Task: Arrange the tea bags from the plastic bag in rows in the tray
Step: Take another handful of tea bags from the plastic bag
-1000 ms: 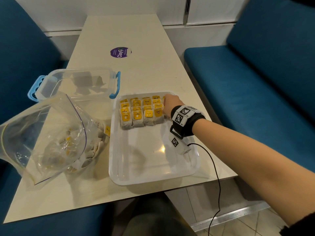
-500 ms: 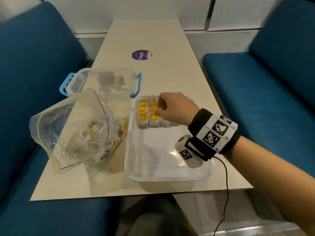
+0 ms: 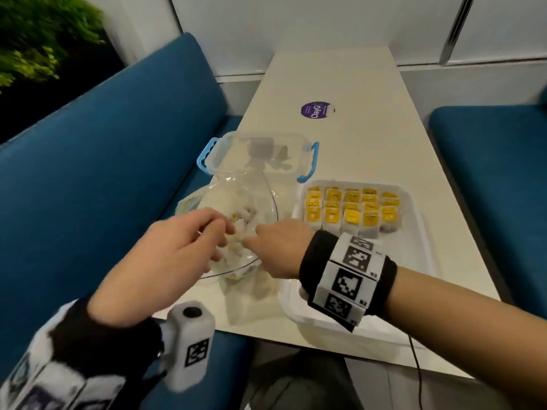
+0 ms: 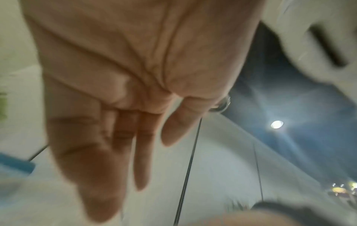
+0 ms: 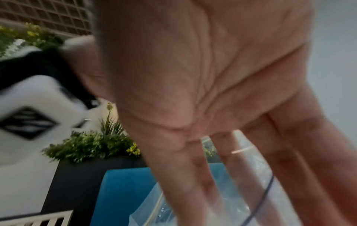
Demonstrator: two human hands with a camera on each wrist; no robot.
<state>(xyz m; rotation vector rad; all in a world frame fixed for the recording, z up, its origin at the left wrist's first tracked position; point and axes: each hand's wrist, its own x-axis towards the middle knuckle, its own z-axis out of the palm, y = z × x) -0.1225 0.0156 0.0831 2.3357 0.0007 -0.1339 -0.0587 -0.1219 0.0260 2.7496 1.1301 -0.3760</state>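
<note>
We note both hands at the mouth of the crinkled clear plastic bag (image 3: 236, 202), which lies on the smooth cream table (image 3: 340, 84) left of the tray. Our left hand (image 3: 165, 255) shows straight, relaxed fingers, holding nothing. Our right hand (image 3: 278, 247) reaches in with fingers extended; whether it pinches anything we cannot tell. Papery tea bags (image 3: 352, 213) with square yellow tags stand in rows at the far end of the glossy white rectangular tray (image 3: 426, 261).

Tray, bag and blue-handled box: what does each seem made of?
Tray: looks like glossy white plastic, rim catching light. Plastic bag: thin clear film, creased, tea bags visible through it. Box: probably rigid clear plastic with blue clip handles.
</note>
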